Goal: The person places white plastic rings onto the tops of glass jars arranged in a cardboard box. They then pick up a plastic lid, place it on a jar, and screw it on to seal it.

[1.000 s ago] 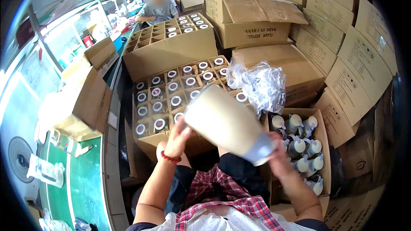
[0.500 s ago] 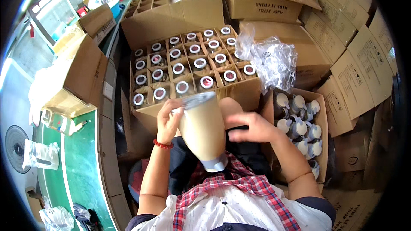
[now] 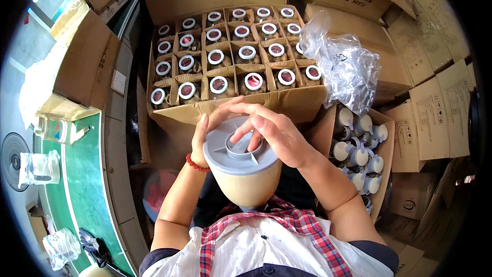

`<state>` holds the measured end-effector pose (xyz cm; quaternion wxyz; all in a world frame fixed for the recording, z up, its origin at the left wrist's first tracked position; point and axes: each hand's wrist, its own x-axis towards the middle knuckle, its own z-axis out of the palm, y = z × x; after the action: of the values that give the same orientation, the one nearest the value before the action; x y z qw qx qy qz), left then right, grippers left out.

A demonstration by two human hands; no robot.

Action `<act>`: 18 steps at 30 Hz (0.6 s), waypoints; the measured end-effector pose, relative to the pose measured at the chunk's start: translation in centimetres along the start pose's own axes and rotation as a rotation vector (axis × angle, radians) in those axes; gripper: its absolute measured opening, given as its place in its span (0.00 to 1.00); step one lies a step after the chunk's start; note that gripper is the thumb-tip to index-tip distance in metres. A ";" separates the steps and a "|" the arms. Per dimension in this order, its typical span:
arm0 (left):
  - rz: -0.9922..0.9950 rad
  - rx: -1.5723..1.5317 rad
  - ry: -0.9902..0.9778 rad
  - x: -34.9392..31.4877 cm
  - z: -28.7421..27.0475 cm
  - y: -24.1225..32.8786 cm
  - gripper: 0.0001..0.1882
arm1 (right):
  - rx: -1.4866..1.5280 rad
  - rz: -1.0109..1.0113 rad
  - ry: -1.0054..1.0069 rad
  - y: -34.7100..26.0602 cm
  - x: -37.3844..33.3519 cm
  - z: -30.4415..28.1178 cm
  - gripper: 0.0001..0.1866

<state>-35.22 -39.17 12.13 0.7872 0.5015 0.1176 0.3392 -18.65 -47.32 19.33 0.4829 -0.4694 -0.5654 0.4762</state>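
Observation:
A cream vacuum flask [image 3: 246, 187] stands between my knees, its broad end up and capped by a grey disc [image 3: 218, 155]. In the disc's middle is a round grey plug [image 3: 239, 149] with a raised bar across it. My left hand [image 3: 207, 131] wraps the far left side of the rim and steadies the flask. Reaching over from the right, my right hand [image 3: 274, 133] has its bent fingers pressed into the plug around the bar. The flask's narrow lower end points down toward my lap and is mostly hidden.
Ahead is a divided carton [image 3: 205, 109] of glass refills [image 3: 219, 85] with white-ringed tops. Crumpled clear plastic [image 3: 353, 79] hangs over its right corner. To the right, an open carton [image 3: 385, 174] holds several light-lidded jugs [image 3: 357, 155]. A green workbench [image 3: 87, 169] runs along the left.
The flask has been tipped so its broad grey end faces up toward me. My right hand has moved left onto the plug, and the view has shifted.

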 end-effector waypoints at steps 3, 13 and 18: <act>0.011 0.190 0.016 0.1 -0.9 0.0 0.41 | 0.210 -0.059 -0.114 3.1 1.5 -1.9 0.26; 0.365 0.923 -0.466 3.8 6.4 5.2 0.45 | 0.150 0.096 -0.337 16.3 11.0 -1.1 0.22; 0.163 0.404 0.427 4.1 -2.0 1.6 0.37 | 0.264 -0.090 0.179 8.4 6.5 -9.6 0.22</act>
<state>-33.89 -34.66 13.27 0.5992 0.5729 0.3049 0.4689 -9.09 -39.21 12.38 0.6095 -0.4166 -0.4731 0.4808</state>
